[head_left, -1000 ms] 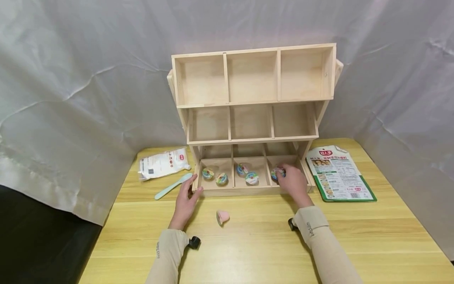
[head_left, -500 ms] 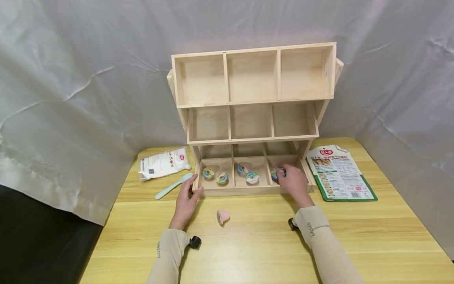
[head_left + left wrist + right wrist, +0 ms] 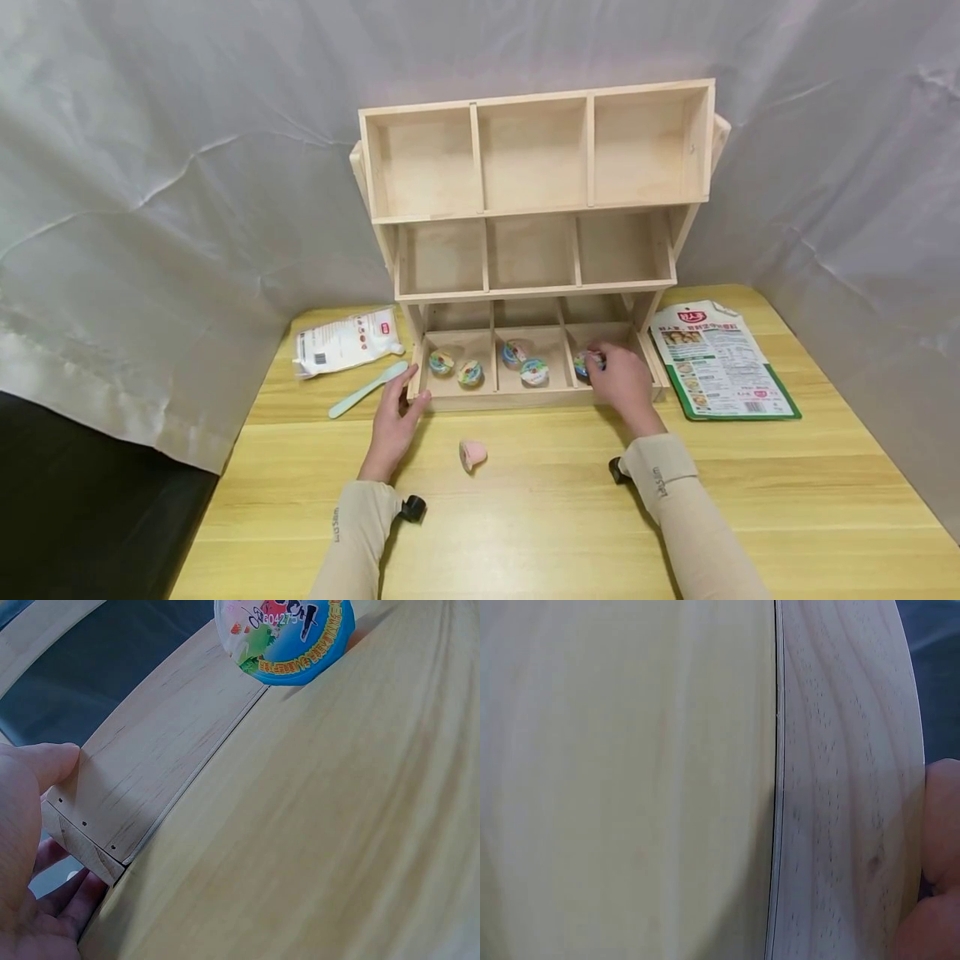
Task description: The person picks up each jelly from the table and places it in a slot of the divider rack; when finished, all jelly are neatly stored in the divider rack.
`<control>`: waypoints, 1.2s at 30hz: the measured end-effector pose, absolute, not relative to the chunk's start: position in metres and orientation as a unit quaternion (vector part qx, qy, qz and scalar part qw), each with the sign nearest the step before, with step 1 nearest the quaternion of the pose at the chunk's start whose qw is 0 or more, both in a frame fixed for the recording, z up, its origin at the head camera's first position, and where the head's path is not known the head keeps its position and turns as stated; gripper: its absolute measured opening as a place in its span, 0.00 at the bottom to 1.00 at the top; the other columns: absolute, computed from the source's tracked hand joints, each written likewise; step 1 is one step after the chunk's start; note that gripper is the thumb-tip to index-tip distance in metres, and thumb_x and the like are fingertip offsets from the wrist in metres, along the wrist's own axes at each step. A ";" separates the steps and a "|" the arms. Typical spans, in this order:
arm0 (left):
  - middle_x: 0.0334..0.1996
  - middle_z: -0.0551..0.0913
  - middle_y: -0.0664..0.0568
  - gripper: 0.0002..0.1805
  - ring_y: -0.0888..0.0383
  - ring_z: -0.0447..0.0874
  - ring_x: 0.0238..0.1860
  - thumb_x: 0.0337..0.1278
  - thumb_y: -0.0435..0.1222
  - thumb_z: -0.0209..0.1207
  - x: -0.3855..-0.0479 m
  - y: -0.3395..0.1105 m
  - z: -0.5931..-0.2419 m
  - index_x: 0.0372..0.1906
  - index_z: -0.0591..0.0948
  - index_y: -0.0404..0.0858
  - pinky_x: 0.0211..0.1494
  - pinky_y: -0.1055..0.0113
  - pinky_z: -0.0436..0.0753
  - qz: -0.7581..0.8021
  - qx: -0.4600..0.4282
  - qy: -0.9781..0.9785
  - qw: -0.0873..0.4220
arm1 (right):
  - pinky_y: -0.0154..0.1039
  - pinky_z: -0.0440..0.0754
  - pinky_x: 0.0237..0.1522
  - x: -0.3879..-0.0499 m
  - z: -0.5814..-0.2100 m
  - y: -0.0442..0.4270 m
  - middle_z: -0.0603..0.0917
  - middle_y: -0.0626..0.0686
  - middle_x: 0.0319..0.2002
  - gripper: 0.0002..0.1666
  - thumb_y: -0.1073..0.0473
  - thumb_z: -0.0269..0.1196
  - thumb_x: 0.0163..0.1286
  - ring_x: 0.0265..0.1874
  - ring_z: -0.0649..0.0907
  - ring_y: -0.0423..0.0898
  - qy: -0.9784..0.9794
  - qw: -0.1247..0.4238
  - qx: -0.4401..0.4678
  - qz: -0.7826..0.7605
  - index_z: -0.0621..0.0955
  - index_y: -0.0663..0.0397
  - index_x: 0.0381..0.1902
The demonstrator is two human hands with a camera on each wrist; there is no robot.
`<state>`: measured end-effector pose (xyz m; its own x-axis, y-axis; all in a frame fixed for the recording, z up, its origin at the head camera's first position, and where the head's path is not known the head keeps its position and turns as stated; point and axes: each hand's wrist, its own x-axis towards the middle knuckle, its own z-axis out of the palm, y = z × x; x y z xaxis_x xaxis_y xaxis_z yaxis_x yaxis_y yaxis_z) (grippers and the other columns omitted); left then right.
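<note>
In the head view a three-tier wooden shelf (image 3: 531, 400) stands on the table. My left hand (image 3: 392, 427) holds the front left corner of its bottom tray; in the left wrist view the thumb (image 3: 56, 761) lies at the front board's top edge and the fingers reach round the side. My right hand (image 3: 624, 383) reaches into the bottom right compartment and holds a jelly cup (image 3: 582, 365), partly hidden by the fingers. Two jelly cups (image 3: 470, 373) sit in the left compartment, two more (image 3: 535, 372) in the middle one. A pink jelly cup (image 3: 473, 454) lies tipped on the table before the shelf.
Left of the shelf lie a white printed packet (image 3: 347, 342) and a pale green spatula-like tool (image 3: 367, 390). A green-edged white pouch (image 3: 722, 362) lies on the right. Grey sheeting (image 3: 225, 208) hangs behind and at both sides of the table (image 3: 525, 533).
The head view has shifted slightly. Both hands keep their places on the shelf corner and at the jelly cup in the right compartment.
</note>
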<state>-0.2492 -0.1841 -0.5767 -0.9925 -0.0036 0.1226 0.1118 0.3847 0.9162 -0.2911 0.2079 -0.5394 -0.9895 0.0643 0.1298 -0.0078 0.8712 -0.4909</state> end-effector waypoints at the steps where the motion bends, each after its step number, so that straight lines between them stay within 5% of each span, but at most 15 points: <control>1: 0.77 0.64 0.45 0.32 0.42 0.64 0.76 0.75 0.47 0.59 -0.249 -0.184 -0.576 0.78 0.67 0.50 0.78 0.44 0.68 -0.553 -0.033 -0.831 0.052 | 0.55 0.83 0.36 -0.291 -0.539 0.208 0.88 0.63 0.52 0.22 0.47 0.56 0.79 0.41 0.87 0.63 -0.965 0.072 -0.014 0.253 0.84 0.50 0.60; 11: 0.76 0.64 0.46 0.31 0.43 0.65 0.76 0.75 0.48 0.59 -0.250 -0.183 -0.576 0.78 0.67 0.52 0.76 0.45 0.69 -0.557 -0.028 -0.829 0.044 | 0.43 0.77 0.26 -0.290 -0.537 0.209 0.89 0.62 0.51 0.22 0.46 0.55 0.79 0.32 0.85 0.56 -0.966 0.066 -0.013 0.250 0.84 0.49 0.61; 20: 0.76 0.64 0.47 0.31 0.43 0.64 0.76 0.75 0.48 0.59 -0.249 -0.183 -0.576 0.78 0.67 0.52 0.77 0.45 0.69 -0.561 -0.027 -0.827 0.040 | 0.55 0.83 0.39 -0.289 -0.540 0.209 0.88 0.62 0.54 0.22 0.47 0.55 0.79 0.44 0.87 0.63 -0.966 0.064 -0.018 0.251 0.83 0.49 0.61; 28: 0.75 0.65 0.46 0.31 0.42 0.65 0.76 0.75 0.48 0.59 -0.250 -0.183 -0.576 0.78 0.67 0.52 0.77 0.45 0.69 -0.557 -0.031 -0.829 0.046 | 0.48 0.81 0.31 -0.290 -0.540 0.208 0.89 0.61 0.52 0.21 0.47 0.56 0.79 0.36 0.86 0.58 -0.965 0.074 -0.016 0.251 0.84 0.49 0.60; 36: 0.76 0.64 0.47 0.32 0.42 0.63 0.77 0.75 0.49 0.59 -0.249 -0.185 -0.576 0.79 0.66 0.54 0.78 0.44 0.67 -0.562 -0.027 -0.825 0.042 | 0.55 0.83 0.37 -0.291 -0.540 0.208 0.88 0.62 0.53 0.22 0.47 0.55 0.79 0.43 0.87 0.63 -0.966 0.071 -0.015 0.250 0.83 0.49 0.62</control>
<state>-0.2485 -0.1845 -0.5758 -0.9951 -0.0024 0.0992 0.0915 0.3660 0.9261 -0.2907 0.2078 -0.5401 -0.9895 0.0642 0.1295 -0.0067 0.8746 -0.4847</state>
